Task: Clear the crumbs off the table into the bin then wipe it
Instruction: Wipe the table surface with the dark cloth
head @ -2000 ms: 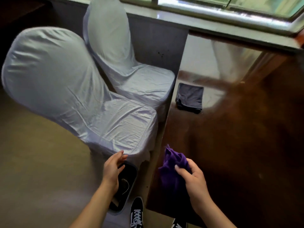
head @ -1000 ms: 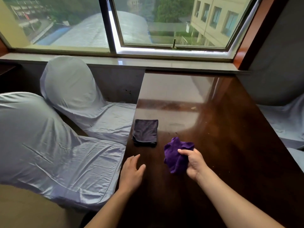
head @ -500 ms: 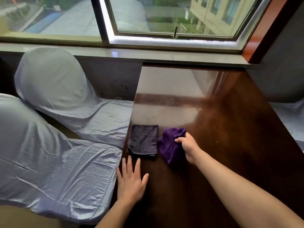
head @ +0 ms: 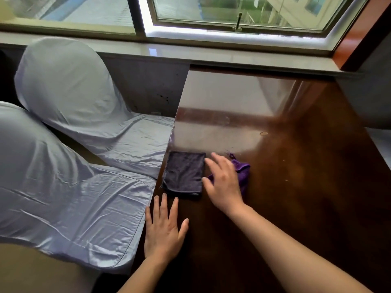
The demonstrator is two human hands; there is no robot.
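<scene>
A crumpled purple cloth [head: 243, 172] lies on the dark glossy wooden table [head: 296, 187], and my right hand [head: 222, 182] rests over it with fingers spread, blurred with motion. Just left of it a folded dark cloth [head: 184, 173] lies flat near the table's left edge. My left hand [head: 164, 227] lies flat on the table at that left edge, fingers apart, holding nothing. A few small crumbs [head: 263, 133] dot the table further back. No bin is in view.
Two chairs in pale covers stand left of the table, one near [head: 63, 197] and one further back [head: 69, 87]. A window sill [head: 211, 53] runs along the table's far end. Another covered seat [head: 380, 142] shows at the right edge.
The view has risen from the floor to the table. My right hand carried the purple cloth forward beside the dark cloth and now lies spread over it. My left hand settled flat on the table.
</scene>
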